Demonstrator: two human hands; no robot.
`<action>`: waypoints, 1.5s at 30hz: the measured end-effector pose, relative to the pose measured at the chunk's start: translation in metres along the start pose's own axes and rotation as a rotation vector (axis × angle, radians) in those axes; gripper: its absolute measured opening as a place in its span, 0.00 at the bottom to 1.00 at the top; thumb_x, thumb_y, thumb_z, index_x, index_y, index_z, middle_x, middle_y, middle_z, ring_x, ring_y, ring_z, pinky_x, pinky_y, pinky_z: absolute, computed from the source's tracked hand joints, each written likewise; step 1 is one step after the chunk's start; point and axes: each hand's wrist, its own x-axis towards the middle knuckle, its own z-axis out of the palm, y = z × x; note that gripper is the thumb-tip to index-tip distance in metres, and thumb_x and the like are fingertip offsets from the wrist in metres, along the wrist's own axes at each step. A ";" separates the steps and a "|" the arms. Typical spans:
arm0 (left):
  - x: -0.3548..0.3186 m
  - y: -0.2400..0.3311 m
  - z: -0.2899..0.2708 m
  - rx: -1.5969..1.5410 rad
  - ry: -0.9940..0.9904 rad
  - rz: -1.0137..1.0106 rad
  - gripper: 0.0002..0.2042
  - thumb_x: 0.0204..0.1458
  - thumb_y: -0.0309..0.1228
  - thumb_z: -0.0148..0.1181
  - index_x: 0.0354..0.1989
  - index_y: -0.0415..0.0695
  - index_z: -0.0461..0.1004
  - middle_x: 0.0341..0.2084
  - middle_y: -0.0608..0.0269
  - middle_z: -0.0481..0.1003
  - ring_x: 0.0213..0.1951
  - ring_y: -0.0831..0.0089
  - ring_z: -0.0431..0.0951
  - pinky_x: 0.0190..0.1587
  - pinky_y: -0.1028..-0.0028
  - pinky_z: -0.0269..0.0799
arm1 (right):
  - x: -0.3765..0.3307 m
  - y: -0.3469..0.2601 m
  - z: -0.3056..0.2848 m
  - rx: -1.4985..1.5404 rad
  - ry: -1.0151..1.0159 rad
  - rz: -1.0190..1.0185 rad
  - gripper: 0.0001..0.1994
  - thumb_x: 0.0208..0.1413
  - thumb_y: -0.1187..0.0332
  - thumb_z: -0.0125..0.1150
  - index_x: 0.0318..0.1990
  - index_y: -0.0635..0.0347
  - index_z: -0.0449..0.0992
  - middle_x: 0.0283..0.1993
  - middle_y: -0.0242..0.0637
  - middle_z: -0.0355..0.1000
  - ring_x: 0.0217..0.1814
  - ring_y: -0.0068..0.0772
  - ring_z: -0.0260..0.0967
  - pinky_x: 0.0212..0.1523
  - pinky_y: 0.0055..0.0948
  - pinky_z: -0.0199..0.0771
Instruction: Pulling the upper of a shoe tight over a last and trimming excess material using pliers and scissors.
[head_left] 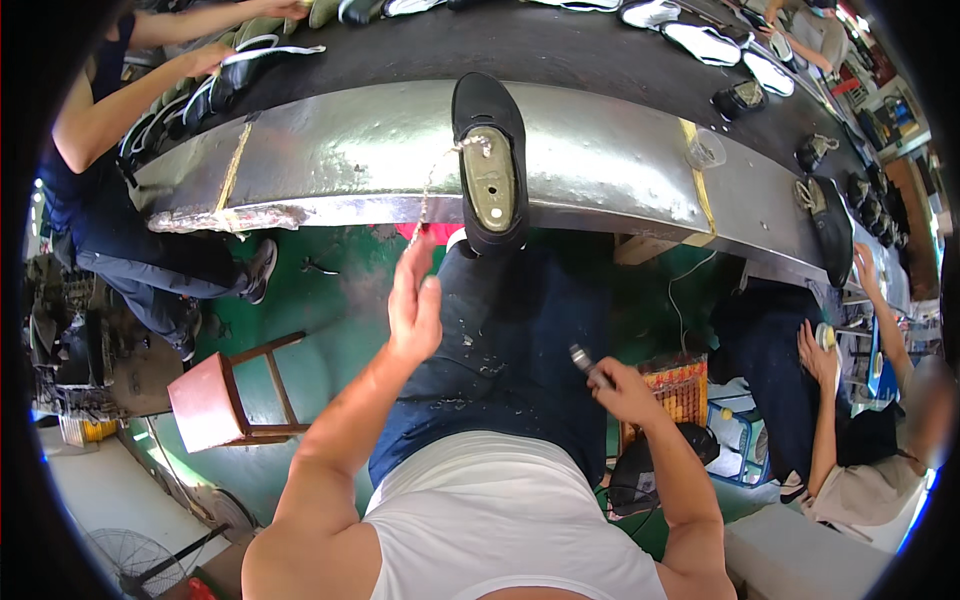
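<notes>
Seated person's view down onto a shoe-assembly line. A black shoe (488, 160) lies sole-up across the near edge of the silvery metal worktop (340, 150), its heel overhanging that edge toward the person; a tan insole board shows on its upturned underside. A pale string (432, 190) runs from the middle of the shoe down past the worktop edge to the left hand (413, 305). The left hand is raised just below the edge, fingers extended and close together, with the string's lower end at its fingertips; whether it pinches the string cannot be told. The right hand (620, 390) rests over the lap, closed around a small grey cylindrical tool (588, 365) whose tip points up-left. Beyond the metal strip, a black belt (560, 50) carries further shoes and white soles. A wooden stool (225, 395) stands on the green floor at left. Other people work at the far-left and right ends of the worktop.
</notes>
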 end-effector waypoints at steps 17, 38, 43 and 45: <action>-0.099 0.004 -0.097 1.097 -0.203 -0.244 0.21 0.64 0.46 0.50 0.24 0.42 0.73 0.24 0.48 0.77 0.28 0.46 0.78 0.32 0.54 0.73 | 0.026 -0.018 -0.036 -0.543 0.631 -0.240 0.11 0.54 0.67 0.64 0.35 0.64 0.69 0.33 0.53 0.74 0.38 0.60 0.73 0.40 0.50 0.71; 0.126 0.065 0.076 0.519 -0.040 0.054 0.51 0.48 0.44 0.69 0.69 0.25 0.43 0.68 0.28 0.50 0.71 0.43 0.51 0.71 0.63 0.52 | -0.054 -0.073 -0.061 -0.468 0.364 -0.238 0.14 0.55 0.64 0.65 0.37 0.65 0.70 0.34 0.53 0.75 0.39 0.59 0.74 0.39 0.47 0.72; 0.234 0.032 0.100 0.232 -0.325 0.159 0.44 0.47 0.42 0.71 0.67 0.29 0.55 0.60 0.38 0.67 0.62 0.52 0.69 0.64 0.66 0.64 | 0.029 -0.113 -0.112 -0.706 0.639 -0.534 0.14 0.46 0.69 0.70 0.34 0.59 0.68 0.34 0.44 0.71 0.37 0.52 0.71 0.38 0.47 0.70; 0.289 0.033 0.136 0.173 -0.417 0.066 0.40 0.47 0.44 0.71 0.65 0.33 0.62 0.59 0.40 0.69 0.61 0.53 0.72 0.62 0.66 0.65 | 0.066 -0.123 -0.142 -0.835 0.736 -0.576 0.15 0.42 0.69 0.71 0.34 0.58 0.68 0.35 0.42 0.70 0.37 0.49 0.70 0.39 0.45 0.69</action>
